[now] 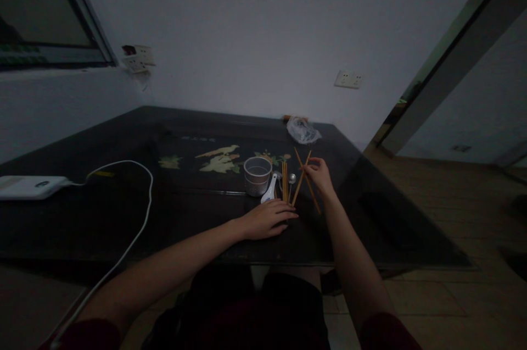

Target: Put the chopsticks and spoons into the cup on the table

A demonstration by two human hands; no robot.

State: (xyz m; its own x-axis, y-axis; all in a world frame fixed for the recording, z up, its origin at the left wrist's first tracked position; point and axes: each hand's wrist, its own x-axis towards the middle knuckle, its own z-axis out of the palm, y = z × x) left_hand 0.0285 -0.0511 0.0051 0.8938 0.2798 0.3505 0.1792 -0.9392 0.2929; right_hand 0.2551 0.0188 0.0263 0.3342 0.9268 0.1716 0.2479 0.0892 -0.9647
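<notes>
The grip of the right hand (319,175) is pinched on the crossed chopsticks (298,186), whether one or both I cannot tell; they extend past its fingertips both ways; the left hand (267,220) lies with fingers extended at the near ends of the chopstick bundle (284,182), left of that grip; the handling looks partway, several gathered, the crossed pair not yet in line; farther left, the white spoon (270,189) and metal cup (257,181) stand on the dark bench (197,212).
</notes>
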